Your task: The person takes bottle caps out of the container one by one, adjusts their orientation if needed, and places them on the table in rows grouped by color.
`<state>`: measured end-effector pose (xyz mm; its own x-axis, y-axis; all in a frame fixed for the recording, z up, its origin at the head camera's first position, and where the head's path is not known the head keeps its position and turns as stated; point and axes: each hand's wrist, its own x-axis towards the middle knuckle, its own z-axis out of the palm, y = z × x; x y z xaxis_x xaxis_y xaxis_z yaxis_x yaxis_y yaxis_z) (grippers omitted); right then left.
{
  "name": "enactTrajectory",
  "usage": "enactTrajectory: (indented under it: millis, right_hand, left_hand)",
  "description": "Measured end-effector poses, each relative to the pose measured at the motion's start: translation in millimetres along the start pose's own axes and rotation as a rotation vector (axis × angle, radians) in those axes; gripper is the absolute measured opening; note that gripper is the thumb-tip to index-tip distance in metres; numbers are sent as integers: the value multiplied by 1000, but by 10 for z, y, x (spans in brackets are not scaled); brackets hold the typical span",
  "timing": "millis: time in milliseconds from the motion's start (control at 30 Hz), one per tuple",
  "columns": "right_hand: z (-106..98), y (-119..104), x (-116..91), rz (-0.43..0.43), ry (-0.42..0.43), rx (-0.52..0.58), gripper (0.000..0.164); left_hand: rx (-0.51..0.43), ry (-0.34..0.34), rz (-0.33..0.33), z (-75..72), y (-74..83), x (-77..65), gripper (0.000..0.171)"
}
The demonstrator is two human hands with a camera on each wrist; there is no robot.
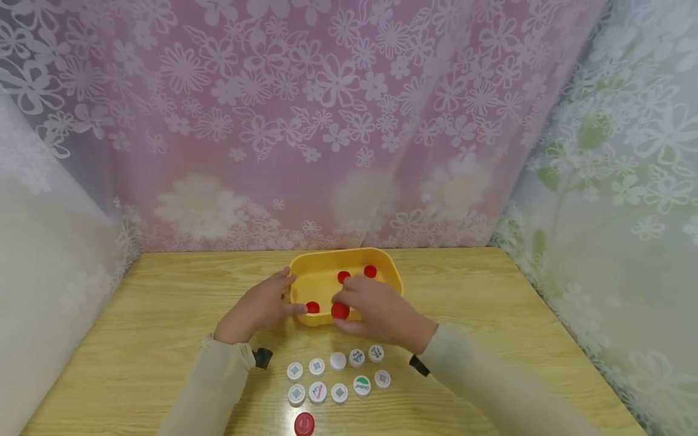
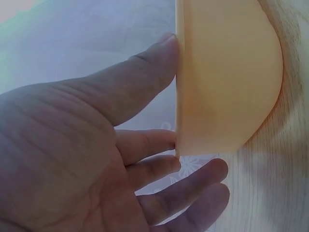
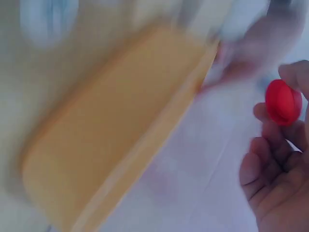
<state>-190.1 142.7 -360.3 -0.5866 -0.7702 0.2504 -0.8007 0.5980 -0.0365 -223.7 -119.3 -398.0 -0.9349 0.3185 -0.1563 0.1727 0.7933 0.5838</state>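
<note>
A yellow plastic basin (image 1: 311,282) stands on the wooden table, with red bottle caps lying inside, one (image 1: 370,271) at the back right and another (image 1: 312,307) at the front left. At the basin's left end, my left hand (image 1: 262,310) touches the rim with its thumb and fingertips. The left wrist view shows those fingers fairly straight, two of them hanging free below the rim. Over the front right of the basin, my right hand (image 1: 384,309) pinches a red bottle cap (image 3: 280,102) between thumb and fingers. The cap's hollow side shows in the right wrist view.
Two rows of white bottle caps (image 1: 339,393), some with printed tops, lie on the table in front of the basin. Closer to me is one red cap (image 1: 304,424). Flowered curtains (image 1: 327,121) hang behind the table and along both sides.
</note>
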Motion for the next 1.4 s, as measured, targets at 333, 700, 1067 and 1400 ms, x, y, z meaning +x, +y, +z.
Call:
enactTrajectory:
  millis: [333,700,1067,1400]
  right_hand:
    - [387,-734,-579,-308,-182,-42,36]
    - [581,-790,-673,-345,-219,-66,23]
    - [574,-895,-498,-401,-241,-140,22]
    - [370,-718,-421,-201,-89,31,13]
  left_hand:
    - [-12,-5,5,-64,-9,6,85]
    - [-4,-11,28,-73,23,-10,85]
    - [16,-9,19,-72,12,-17,85]
    - [-23,-11,12,8,14,-32,86]
